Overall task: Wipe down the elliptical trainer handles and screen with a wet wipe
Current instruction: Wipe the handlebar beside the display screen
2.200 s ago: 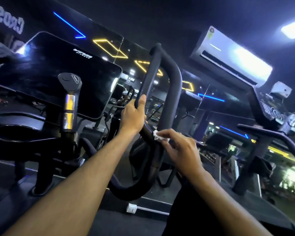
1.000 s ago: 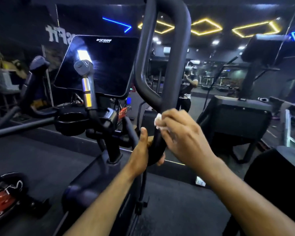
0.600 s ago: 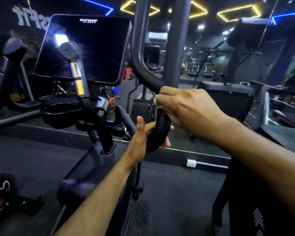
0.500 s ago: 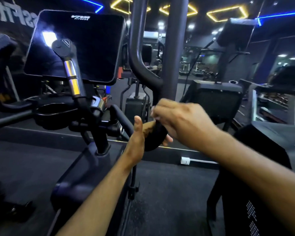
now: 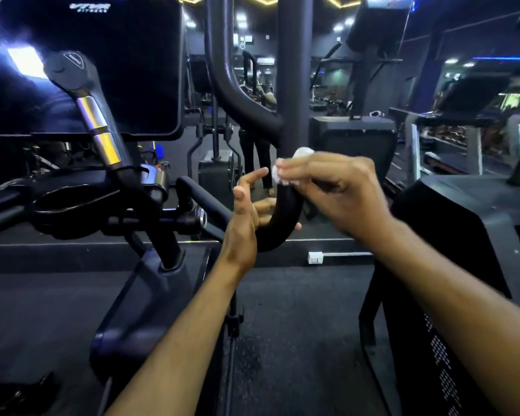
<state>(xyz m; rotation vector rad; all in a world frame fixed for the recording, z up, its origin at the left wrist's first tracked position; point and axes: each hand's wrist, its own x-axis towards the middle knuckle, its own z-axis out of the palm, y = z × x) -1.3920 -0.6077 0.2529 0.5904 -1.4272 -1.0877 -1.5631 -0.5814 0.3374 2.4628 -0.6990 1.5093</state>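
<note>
Left hand (image 5: 246,211) has just let go of the loop handle (image 5: 282,217), fingers now loose beside it. Right hand (image 5: 330,190) pinches the wet wipe (image 5: 285,169) against the handle's curve. I read the bend as nearly done; screen (image 5: 102,70), left of the handle, pending.

Dim gym, dark walls, blue cast throughout. Floor (image 5: 297,340) is dark speckled rubber. Yellow light strips (image 5: 333,0) run angled along the ceiling at top; a blue strip (image 5: 505,58) glows upper right. Small white ceiling spots (image 5: 241,17) in the distance. Black machine housing (image 5: 351,139) stands at mid-depth, right of centre; a black perforated cabinet (image 5: 451,265) close at right. White socket box (image 5: 315,257) with conduit low along the floor edge. Person (image 5: 257,151) standing far back.
</note>
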